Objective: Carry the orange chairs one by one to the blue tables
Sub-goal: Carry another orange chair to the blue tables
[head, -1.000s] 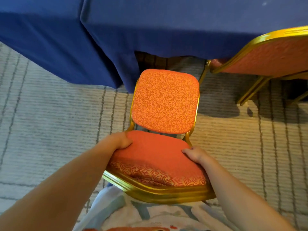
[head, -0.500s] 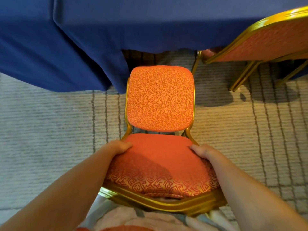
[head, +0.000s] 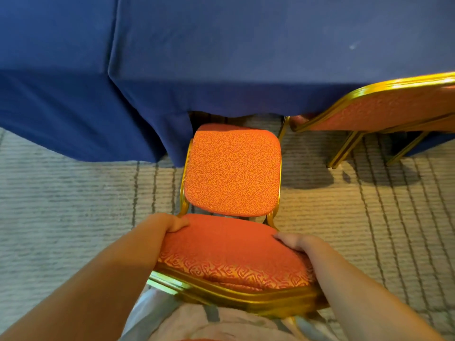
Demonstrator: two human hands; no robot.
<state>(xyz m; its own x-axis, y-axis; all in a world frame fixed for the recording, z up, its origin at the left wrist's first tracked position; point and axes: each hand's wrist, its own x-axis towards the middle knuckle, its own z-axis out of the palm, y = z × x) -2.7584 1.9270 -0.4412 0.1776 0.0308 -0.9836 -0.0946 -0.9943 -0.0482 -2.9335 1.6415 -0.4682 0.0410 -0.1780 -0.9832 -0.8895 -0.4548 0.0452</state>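
An orange padded chair [head: 232,173] with a gold metal frame is right in front of me, its backrest nearest my body and its seat pointing toward the table. My left hand [head: 167,223] grips the left top corner of the backrest, fingers curled over the edge. My right hand [head: 294,241] grips the right top corner the same way. The seat's far edge reaches just under the hanging cloth of the blue table [head: 246,57]. The chair's legs are hidden.
A second orange chair [head: 384,112] with gold legs stands at the right, pushed against the same table. Another blue-draped table [head: 56,70] adjoins on the left. Striped grey-beige carpet [head: 73,205] covers the floor on both sides.
The chair has moved forward toward the table, so its seat edge now lies under the blue cloth. Both hands keep the same hold on the backrest.
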